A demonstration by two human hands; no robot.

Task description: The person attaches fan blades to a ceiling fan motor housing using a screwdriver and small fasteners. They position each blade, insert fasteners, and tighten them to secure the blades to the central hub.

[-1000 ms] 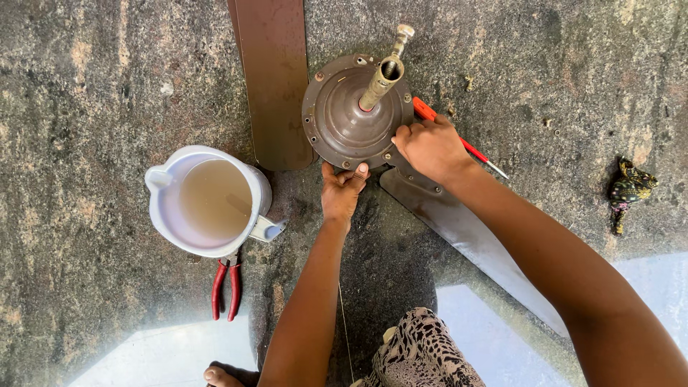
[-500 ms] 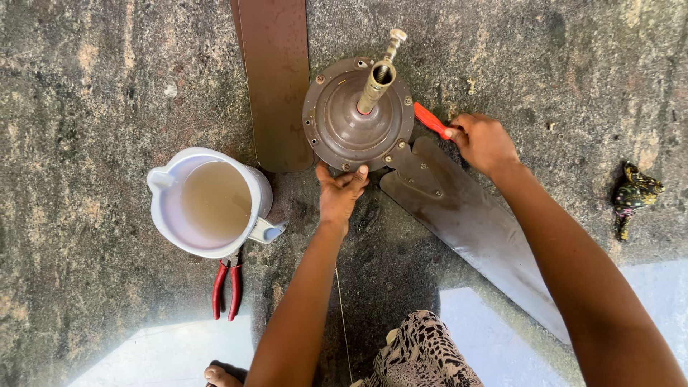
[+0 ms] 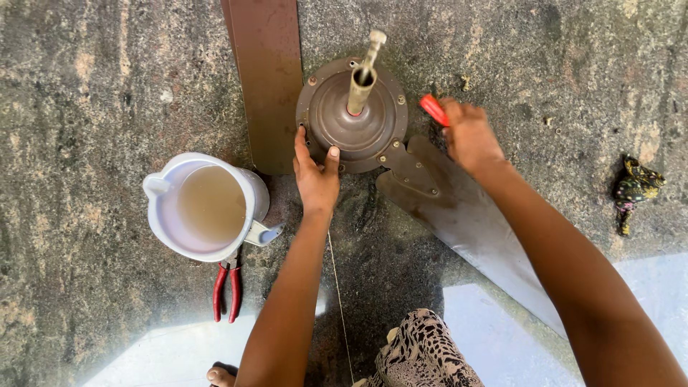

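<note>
Head view. A brown ceiling-fan motor lies on a rough stone floor with its shaft pointing up and tilted slightly away. One blade runs toward the top edge; a second blade runs toward the lower right, fixed by a bracket. The left hand rests on the near rim of the motor housing, thumb and fingers spread against the edge, pressing rather than clasping. The right hand is closed around a red-handled tool just right of the housing, above the bracket.

Judged from this pose, the work goes best if the left hand keeps the housing from turning while the right hand seats the tool squarely before any force is applied; a tilted tip could slip on the rim screws.

A white jug of cloudy liquid stands to the left, well apart from the motor, with red-handled pliers just below it, partly under its handle. A small dark crumpled object lies at the right.

Hidden or unclear: the tool's working end is covered by the right hand, so its kind cannot be told. Both blades are cut off by the frame. The thin thread beside the left forearm has no visible end. The patterned cloth at the bottom is only partly shown.
</note>
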